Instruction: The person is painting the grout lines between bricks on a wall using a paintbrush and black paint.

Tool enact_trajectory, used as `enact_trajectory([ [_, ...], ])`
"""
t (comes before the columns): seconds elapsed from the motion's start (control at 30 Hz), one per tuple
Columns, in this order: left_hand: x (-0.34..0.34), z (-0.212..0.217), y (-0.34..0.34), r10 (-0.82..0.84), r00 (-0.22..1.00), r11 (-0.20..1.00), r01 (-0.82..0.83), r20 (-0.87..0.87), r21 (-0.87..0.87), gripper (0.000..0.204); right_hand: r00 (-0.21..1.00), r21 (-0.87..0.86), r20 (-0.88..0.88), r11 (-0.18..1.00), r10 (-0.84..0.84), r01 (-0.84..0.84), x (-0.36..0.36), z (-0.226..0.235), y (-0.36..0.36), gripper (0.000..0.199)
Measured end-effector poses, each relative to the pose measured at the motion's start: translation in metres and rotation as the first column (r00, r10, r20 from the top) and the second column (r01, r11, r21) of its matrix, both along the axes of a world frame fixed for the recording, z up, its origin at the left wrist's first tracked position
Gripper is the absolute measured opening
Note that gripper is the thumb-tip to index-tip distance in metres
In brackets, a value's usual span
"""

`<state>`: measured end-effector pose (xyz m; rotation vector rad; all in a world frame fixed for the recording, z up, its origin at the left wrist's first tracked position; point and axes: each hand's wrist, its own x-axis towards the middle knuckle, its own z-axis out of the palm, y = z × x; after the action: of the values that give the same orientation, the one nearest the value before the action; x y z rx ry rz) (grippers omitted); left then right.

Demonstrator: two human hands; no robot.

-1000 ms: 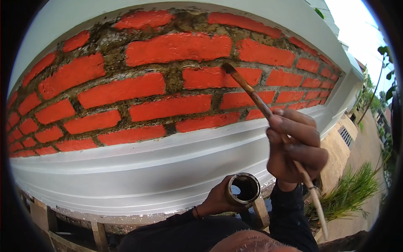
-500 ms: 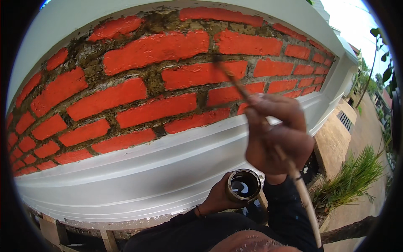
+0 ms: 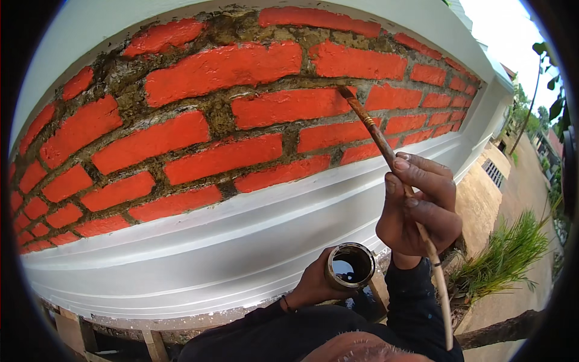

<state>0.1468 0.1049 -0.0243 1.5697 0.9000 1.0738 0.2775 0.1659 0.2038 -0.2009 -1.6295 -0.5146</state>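
Between the thumb and fingers of my right hand [image 3: 422,202] is a long, thin paintbrush [image 3: 379,137] with a wooden handle. Its dark bristles meet the brick wall [image 3: 289,106] at the mortar line just above a red brick, close to that brick's right end. The bricks are bright red; the joints around them are brown on the left and greyer on the right. Lower down, my left hand [image 3: 312,282] is wrapped round a small round can [image 3: 350,265], tilted so that its mouth faces me. Dark, shiny liquid lies inside it.
A white moulded ledge [image 3: 199,259] runs beneath the bricks, and a white frame [image 3: 72,66] borders them above. To the right are a green grassy plant [image 3: 506,253], a pale slab with a grate [image 3: 493,174], a path and a brown branch [image 3: 500,329].
My right hand has moved right and slightly down, drawing the brush tip rightward along the mortar line. The left hand and can have stayed nearly still.
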Motion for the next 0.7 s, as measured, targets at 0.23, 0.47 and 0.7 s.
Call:
enact_trajectory([
  [0.23,0.009,0.0,0.001,-0.048,0.992,0.998,0.052,0.113,-0.032,0.106,0.989,0.031,-0.063,0.991,0.134,-0.132,-0.023,0.003,-0.004,0.044],
  [0.47,0.005,0.0,-0.004,0.0,0.999,1.0,0.0,0.05,-0.009,0.107,0.996,-0.035,-0.092,0.999,0.013,-0.017,0.001,-0.005,-0.006,0.042],
  [0.7,0.004,0.001,-0.004,-0.022,0.995,0.999,0.027,0.099,-0.048,0.108,0.944,0.079,-0.11,0.949,0.312,-0.304,-0.043,0.003,-0.006,0.037],
])
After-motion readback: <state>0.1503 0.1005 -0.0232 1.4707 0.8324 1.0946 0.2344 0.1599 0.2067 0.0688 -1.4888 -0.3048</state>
